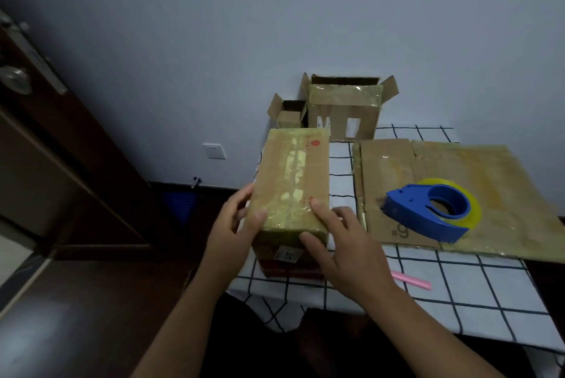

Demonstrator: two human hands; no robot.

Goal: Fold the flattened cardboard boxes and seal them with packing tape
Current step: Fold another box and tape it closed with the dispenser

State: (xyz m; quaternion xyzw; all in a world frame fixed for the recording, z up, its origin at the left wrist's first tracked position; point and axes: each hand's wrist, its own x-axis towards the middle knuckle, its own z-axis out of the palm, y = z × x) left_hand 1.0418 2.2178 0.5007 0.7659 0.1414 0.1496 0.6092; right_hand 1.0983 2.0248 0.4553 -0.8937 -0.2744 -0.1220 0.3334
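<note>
Both hands are on the folded cardboard box [292, 182], which stands on the near left corner of the tabletop [458, 279]. Left hand [235, 221] lies against the box's left side with the thumb resting over the top edge; its fingers are mostly hidden behind the box, so how far they curl I cannot tell. Right hand [342, 243] lies flat and relaxed on the near right corner, fingers straight, the thumb hooked over the near edge. Held from both sides like this, the box looks steadied, probably so the glossy tape along its top seam can be pressed down or checked.

To the right of the right hand, the blue tape dispenser [434, 212] with its yellowish roll sits on a flattened cardboard sheet [501, 175], within easy reach, likely next to be folded. Beyond the hands, against the wall, stand a small open box [289, 116] and a larger open box [345, 111]. A pink stick [411, 279] lies just right of the right wrist.
</note>
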